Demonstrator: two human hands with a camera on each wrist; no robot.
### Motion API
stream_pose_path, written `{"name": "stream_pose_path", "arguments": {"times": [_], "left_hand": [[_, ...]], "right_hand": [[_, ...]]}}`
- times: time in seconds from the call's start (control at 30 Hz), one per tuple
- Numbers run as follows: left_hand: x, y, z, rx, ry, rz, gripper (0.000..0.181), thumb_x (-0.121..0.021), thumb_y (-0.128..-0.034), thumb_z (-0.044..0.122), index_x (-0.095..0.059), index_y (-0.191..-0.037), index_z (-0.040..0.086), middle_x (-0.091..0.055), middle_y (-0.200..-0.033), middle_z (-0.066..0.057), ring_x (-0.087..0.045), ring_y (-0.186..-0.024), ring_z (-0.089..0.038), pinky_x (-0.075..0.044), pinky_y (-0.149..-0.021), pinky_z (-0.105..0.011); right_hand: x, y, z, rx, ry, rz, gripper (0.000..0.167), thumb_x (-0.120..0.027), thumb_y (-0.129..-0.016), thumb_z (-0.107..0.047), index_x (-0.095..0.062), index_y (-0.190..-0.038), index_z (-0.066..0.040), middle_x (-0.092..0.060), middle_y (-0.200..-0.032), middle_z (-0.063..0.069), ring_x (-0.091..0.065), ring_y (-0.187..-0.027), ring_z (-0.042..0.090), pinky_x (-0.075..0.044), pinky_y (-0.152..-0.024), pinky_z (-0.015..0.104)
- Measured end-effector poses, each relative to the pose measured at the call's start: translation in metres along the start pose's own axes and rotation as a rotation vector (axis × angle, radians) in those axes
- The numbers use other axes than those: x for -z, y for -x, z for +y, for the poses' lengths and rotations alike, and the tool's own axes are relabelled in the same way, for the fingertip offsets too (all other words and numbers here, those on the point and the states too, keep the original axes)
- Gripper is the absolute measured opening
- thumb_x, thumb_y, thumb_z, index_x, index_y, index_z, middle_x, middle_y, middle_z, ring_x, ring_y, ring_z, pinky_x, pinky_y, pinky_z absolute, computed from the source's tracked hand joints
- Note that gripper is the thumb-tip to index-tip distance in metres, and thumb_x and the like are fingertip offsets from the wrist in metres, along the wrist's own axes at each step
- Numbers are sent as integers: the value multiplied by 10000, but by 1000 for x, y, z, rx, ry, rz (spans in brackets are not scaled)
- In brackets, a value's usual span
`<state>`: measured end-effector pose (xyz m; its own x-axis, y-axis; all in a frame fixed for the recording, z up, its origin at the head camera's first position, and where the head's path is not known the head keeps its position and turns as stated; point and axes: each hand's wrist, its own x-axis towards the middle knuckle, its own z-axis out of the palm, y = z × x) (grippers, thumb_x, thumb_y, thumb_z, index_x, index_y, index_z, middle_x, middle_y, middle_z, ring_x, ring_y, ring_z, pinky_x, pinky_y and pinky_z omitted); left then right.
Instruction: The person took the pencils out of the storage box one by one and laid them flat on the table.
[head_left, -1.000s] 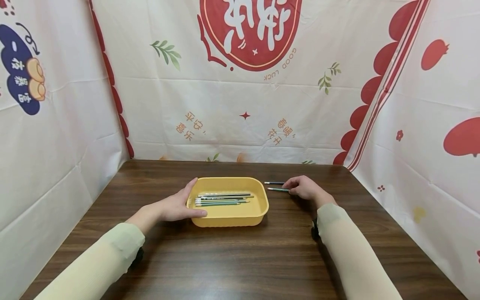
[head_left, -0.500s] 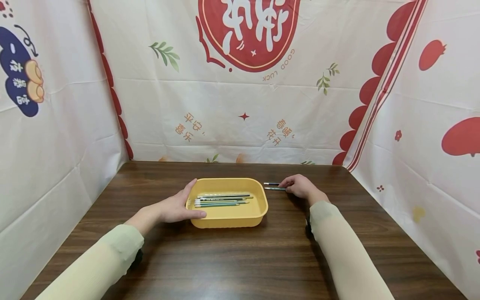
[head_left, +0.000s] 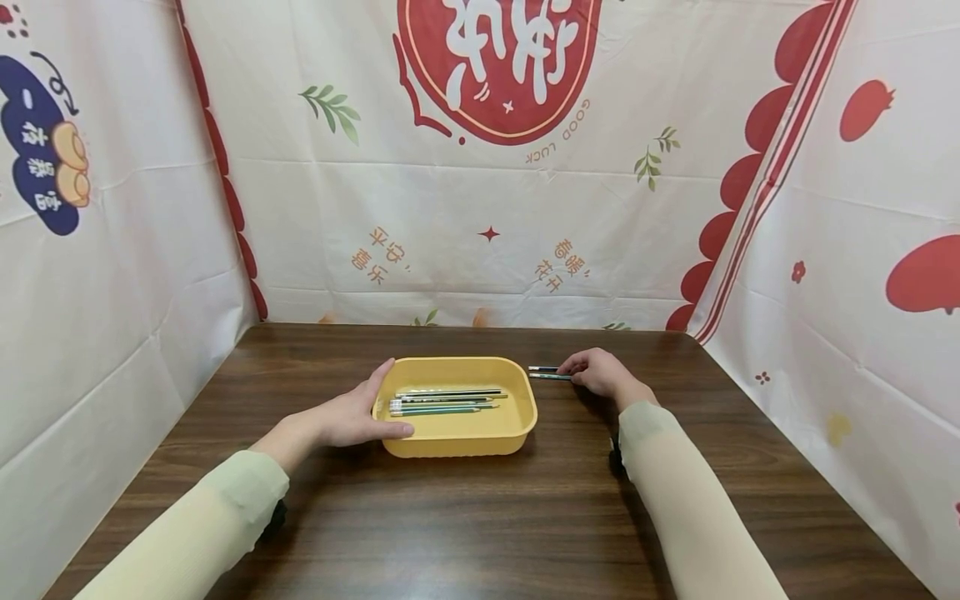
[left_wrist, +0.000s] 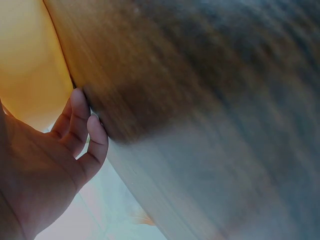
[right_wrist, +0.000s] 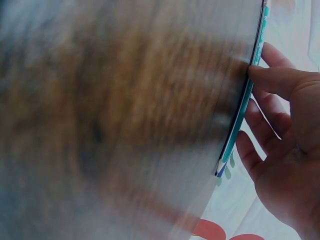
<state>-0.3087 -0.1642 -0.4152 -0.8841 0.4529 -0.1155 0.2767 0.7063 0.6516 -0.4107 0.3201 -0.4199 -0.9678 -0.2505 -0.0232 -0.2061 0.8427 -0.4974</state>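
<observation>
— Where is the left hand (head_left: 348,414)?
— At the left end of the yellow box (head_left: 457,447), holding it, thumb and forefinger spread wide, the thumb over the near rim.
— And the right hand (head_left: 603,374)?
— To the right of the box, pinching a green pencil (right_wrist: 238,120) between thumb and fingers.
— Where's that pencil, exactly?
— Outside the box, one end near its right rim. A dark pencil (head_left: 542,368) lies just beside it; I can't tell whether the fingers touch that one.
— What's in the box?
— Several pencils (head_left: 442,403), lying side by side, running lengthwise. The box stands on a wooden table (head_left: 450,525).
</observation>
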Motion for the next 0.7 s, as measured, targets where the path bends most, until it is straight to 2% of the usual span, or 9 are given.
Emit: {"name": "stream_pose_path", "arguments": {"times": [0.23,0.43,0.7], "left_hand": [[1,-1,-1,4,-5,1,1339,-779,-905,726,93,-1770,192,-146,-1821,-252,-287,-1652,-434,-279,-1306,-674],[0,1,1,6,-7,-4,1346,-775,-899,739,89,-1770,185,-158,-1816,-258,-296,-1646,-444,-275,-1303,-686],[0,0,0,12,1,0,1353,-780,-894,742,90,-1771,190,-148,-1821,-248,-276,-1657,-438,-270,-1304,-689]], "right_hand": [[1,0,1,0,5,-2,277,-627,-1035,24,-834,-1191,-75,-808,-1173,134,-696,-1120,293,-546,-1065,548],[2,0,2,15,16,0,281,-627,-1024,29,-837,-1180,-73,-815,-1143,120,-696,-1075,265,-559,-1023,507],[2,0,1,6,0,2,281,-645,-1020,32,-829,-1203,-74,-806,-1168,139,-697,-1094,292,-553,-1046,541]]}}
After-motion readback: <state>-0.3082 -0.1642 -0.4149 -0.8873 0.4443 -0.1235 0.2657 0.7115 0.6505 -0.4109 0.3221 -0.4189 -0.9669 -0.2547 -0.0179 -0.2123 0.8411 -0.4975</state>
